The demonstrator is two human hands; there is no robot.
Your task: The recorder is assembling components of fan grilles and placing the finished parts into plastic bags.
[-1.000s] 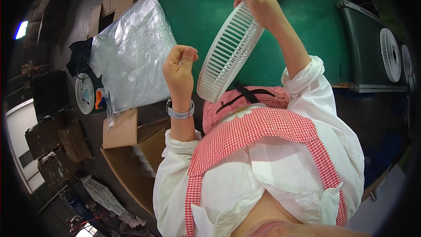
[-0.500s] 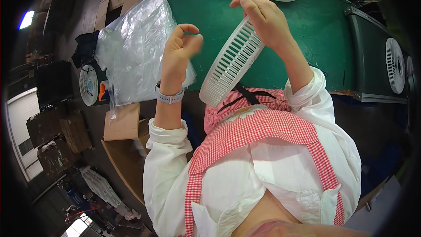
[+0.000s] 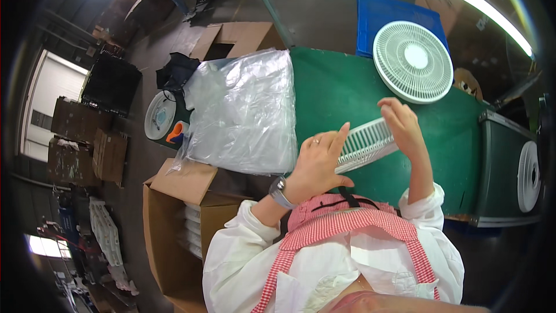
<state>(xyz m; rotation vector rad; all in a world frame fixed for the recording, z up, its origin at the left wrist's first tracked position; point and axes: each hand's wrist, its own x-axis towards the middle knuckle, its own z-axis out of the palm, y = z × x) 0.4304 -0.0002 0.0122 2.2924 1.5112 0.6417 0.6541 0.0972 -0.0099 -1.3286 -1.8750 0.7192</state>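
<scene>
Fingers (image 3: 340, 137) of left hand (image 3: 317, 165) extended and held together, flat against near face of white fan grille (image 3: 366, 142); not curled round it. Fingers of right hand (image 3: 403, 126) bent over far end of same grille, clamped on its rim. Grille raised edge-on above near edge of green bench (image 3: 336, 90), between both hands, clear of bench surface. Wristwatch (image 3: 278, 191) on left wrist.

Second fan grille (image 3: 412, 61), round and white, flat at far edge of bench, well apart from hands. Clear plastic bags (image 3: 243, 113) stacked at left end of bench, just beside left hand. Blue crate (image 3: 389, 18) behind far edge. Open cardboard box (image 3: 174, 220) on floor below left corner of bench. Grey machine housing (image 3: 509, 168) at right end of bench. Dark concrete floor; cardboard cartons (image 3: 87, 145) stacked at left.
</scene>
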